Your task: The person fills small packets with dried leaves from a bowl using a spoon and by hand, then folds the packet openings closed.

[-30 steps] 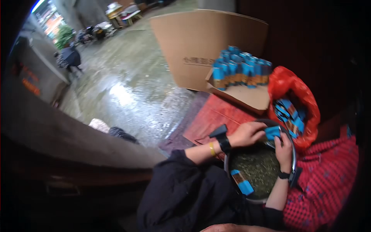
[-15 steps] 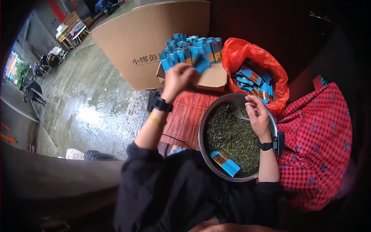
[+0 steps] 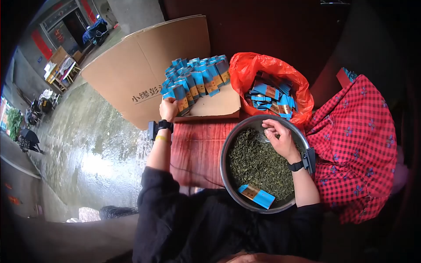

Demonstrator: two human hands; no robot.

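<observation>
My left hand (image 3: 169,109) pinches the lower part of a blue and brown packet (image 3: 180,97), at the left end of the upright packets in a cardboard tray (image 3: 215,105). Over a round metal bowl (image 3: 224,175) of dried green leaves (image 3: 258,164), my right hand (image 3: 281,139) has its fingers curled round what looks like a clear scoop (image 3: 262,136), whose handle is mostly hidden. One blue packet (image 3: 257,196) lies on the leaves at the bowl's near edge.
Behind the bowl, a red plastic bag (image 3: 302,92) contains many flat blue packets (image 3: 274,94). A large cardboard panel (image 3: 131,65) stands behind the tray. Red checked cloth (image 3: 355,144) lies at right; red covering (image 3: 197,149) lies under the tray. A distant person (image 3: 30,141) is at far left.
My left hand has carried a packet from above the bowl to the left end of the tray. My right hand has let go of that packet and stays over the bowl. The view has shifted.
</observation>
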